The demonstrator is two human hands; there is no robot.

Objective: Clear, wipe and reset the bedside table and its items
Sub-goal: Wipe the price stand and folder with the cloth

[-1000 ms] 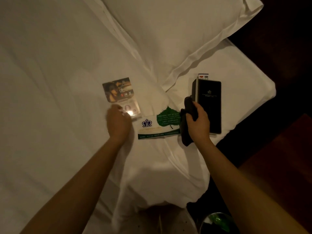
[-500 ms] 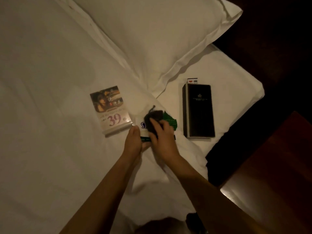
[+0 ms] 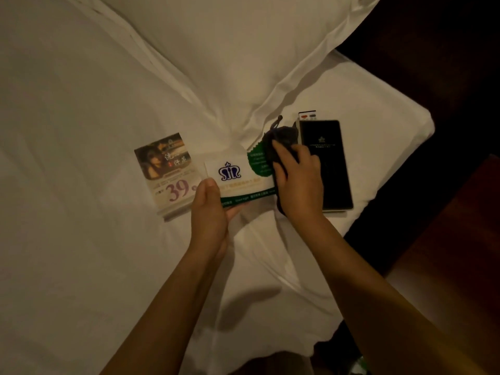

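Observation:
Several bedside items lie on the white bed [image 3: 81, 239]. A white card with a blue crown logo and a green leaf [image 3: 238, 171] is in the middle. My left hand [image 3: 209, 209] grips its near left edge. My right hand [image 3: 297, 182] presses a dark cloth [image 3: 281, 139] onto the leaf end of the card. A promo stand card marked 39 [image 3: 167, 169] sits to the left. A black folder [image 3: 328, 163] lies to the right, with a small card [image 3: 307, 115] sticking out behind it.
A large white pillow [image 3: 243, 50] lies behind the items. The dark wooden bedside table [image 3: 460, 266] is at the right, past the bed's corner. The dark floor gap runs between bed and table.
My right hand moved the cloth from beside the black folder onto the crown card, then along it to the leaf end. My left hand left the 39 card and took the crown card's edge.

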